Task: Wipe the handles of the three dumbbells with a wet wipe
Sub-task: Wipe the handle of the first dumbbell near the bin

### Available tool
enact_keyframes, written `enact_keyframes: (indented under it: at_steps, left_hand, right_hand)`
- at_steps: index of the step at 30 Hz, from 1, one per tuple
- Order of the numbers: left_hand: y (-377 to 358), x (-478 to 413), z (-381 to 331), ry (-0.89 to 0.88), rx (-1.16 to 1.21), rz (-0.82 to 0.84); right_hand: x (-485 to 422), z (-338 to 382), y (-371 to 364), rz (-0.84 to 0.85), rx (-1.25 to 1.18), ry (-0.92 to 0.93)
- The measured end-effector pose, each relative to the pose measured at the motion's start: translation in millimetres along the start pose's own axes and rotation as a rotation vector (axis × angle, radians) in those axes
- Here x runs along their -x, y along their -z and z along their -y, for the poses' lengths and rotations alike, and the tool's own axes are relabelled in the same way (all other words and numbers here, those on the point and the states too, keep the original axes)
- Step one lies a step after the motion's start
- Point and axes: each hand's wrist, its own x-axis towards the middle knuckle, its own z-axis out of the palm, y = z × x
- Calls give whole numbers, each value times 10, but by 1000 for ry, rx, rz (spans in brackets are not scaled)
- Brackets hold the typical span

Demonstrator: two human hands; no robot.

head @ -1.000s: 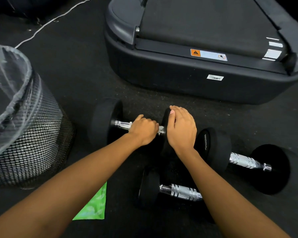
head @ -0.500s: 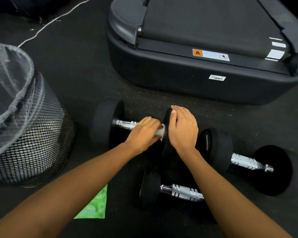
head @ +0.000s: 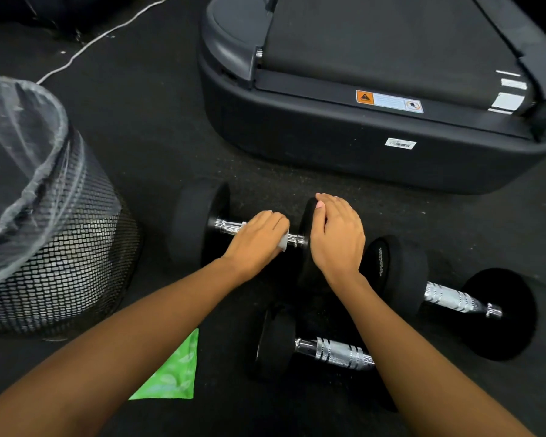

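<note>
Dumbbell handle (head: 230, 227) — left hand (head: 259, 244) clamped round it over wet wipe (head: 282, 245), right hand (head: 338, 241) flat on weight (head: 308, 220).

Mesh bin (head: 60, 247) with clear liner (head: 19, 146): floor's left edge. Treadmill (head: 360, 159): far right. White cable (head: 85, 48): far-left corner. Green packet (head: 171, 376): near edge.

Setting: a gym or home workout room. A treadmill (head: 375, 159) with a dark belt (head: 375, 36) and an orange warning label (head: 388, 101) stood at the far side. Three black dumbbells (head: 448, 299) with knurled chrome handles lay on a dark, speckled rubber floor (head: 158, 143). A mesh bin (head: 60, 263) lined with a clear bag stood at the left. A green pack (head: 171, 373) lay near it, and a white cable (head: 85, 47) ran across the floor beyond.
</note>
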Motion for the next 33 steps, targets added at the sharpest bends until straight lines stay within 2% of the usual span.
enact_keyframes:
  at_steps: [7,13,20,26,33]
  left_hand:
    - [-46,-72,-65,-64,77,85]
    - [39,93,277,-68,-8,107]
    - [50,-158,106,103,61,339]
    - [32,-119,107,49,94,317]
    - [86,-316,35,319,79,452]
  right_hand:
    - [2,2,11,-4,-8,-12]
    - [9,-3,2,6,-2,-8]
    - [-13,-1,5,12,2,-13]
    - [6,0,5,-2,-11,-8]
    - [2,-2,8,3,-5,-4]
